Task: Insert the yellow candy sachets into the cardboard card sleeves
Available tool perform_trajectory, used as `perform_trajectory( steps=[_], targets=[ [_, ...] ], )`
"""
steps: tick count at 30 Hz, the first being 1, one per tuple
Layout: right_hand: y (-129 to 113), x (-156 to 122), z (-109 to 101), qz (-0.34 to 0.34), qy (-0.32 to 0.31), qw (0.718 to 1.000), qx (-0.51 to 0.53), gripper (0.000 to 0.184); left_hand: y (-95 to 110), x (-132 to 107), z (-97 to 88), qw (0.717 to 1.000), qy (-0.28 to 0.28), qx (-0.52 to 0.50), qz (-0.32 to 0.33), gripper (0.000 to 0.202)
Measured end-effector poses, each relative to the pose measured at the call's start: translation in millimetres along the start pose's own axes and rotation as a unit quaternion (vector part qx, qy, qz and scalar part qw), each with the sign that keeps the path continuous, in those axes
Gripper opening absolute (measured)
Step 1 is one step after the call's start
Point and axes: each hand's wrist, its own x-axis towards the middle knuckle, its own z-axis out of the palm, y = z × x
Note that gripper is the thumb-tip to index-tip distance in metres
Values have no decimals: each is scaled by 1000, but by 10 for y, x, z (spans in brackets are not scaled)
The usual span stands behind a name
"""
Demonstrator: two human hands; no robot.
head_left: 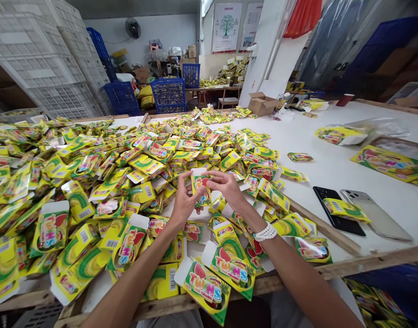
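Note:
Both my hands hold one small yellow-green "Twins" carton (201, 187) upright above the pile, its white top flap showing between my fingers. My left hand (183, 202) grips its left side with fingers curled round it. My right hand (226, 187), with a white bead bracelet on the wrist, pinches its right side and top. Below and around them lies a large heap of the same flat cartons (93, 182), spread over the white table (332, 168).
Two phones (338, 210) lie at the right with a carton across them. A wooden rail (332, 237) edges the table. Plastic bags of cartons (342, 134) sit at far right. White and blue crates (168, 93) stand behind; a cardboard box (262, 104) is at the back.

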Motion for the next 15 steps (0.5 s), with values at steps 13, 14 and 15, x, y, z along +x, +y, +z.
perform_trajectory(
  steps=[13, 14, 15],
  targets=[
    [29, -11, 57, -85, 50, 992, -78, 24, 18, 28, -11, 998, 6, 39, 55, 55],
    [29, -17, 62, -97, 56, 990, -85, 24, 17, 29, -13, 998, 8, 38, 57, 56],
    [27, -22, 66, -108, 62, 988, -93, 25, 16, 30, -15, 998, 9, 34, 57, 60]
  ],
)
